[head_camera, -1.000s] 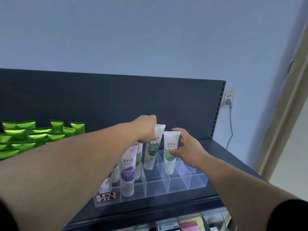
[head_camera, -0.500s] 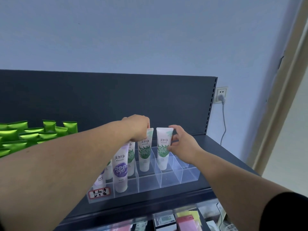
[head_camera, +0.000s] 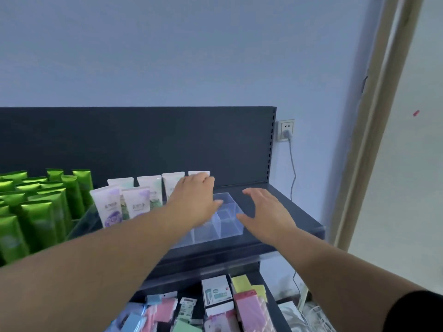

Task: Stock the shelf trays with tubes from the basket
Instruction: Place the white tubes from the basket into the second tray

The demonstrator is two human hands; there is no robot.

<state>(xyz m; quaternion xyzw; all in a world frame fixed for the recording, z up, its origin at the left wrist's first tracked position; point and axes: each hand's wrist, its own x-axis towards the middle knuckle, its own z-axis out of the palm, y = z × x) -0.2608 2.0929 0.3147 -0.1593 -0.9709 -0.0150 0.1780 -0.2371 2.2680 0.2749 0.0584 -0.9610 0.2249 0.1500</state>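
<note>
Standing tube (head_camera: 199, 173) just behind left hand (head_camera: 194, 202)

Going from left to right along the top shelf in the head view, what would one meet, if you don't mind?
Green tubes → white tubes with purple labels → left hand → right hand → door frame. The clear tray and the back-row tubes overlap these, so they are left out.
</note>
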